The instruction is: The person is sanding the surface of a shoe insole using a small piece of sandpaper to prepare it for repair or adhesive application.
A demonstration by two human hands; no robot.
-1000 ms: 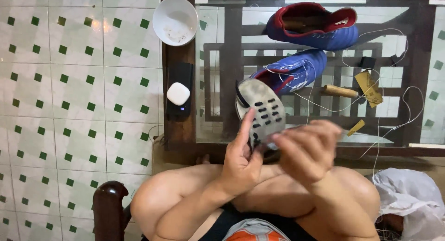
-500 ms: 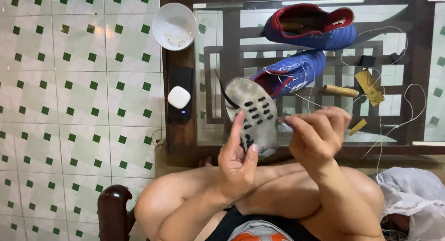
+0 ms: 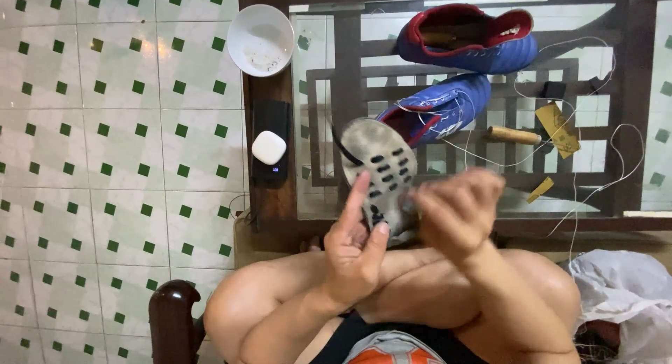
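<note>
Left hand (image 3: pixel 353 255) is raised in front of the knees, forefinger stretched up along the underside of a shoe (image 3: pixel 381 175) and thumb against its heel end, so the fingers steady it without closing round it. Right hand (image 3: pixel 458 213) is curled together just beside the shoe's right edge; it is blurred, and I cannot tell whether it pinches anything. That shoe stands sole toward the camera, a worn grey-white sole with rows of short dark studs, held over the near edge of the counter (image 3: pixel 266 203).

On the dark wooden, glass-topped counter lie two blue shoes with red lining (image 3: pixel 465 38), a white bowl (image 3: pixel 260 38), a small white rounded case (image 3: pixel 269 147) on a flat black device, a wooden-handled tool (image 3: pixel 514 134), yellow paper scraps and loose white thread (image 3: pixel 595 196). White floor tiles with green squares (image 3: pixel 105 161) spread to the left; a crumpled plastic bag (image 3: pixel 616 294) sits at lower right.
</note>
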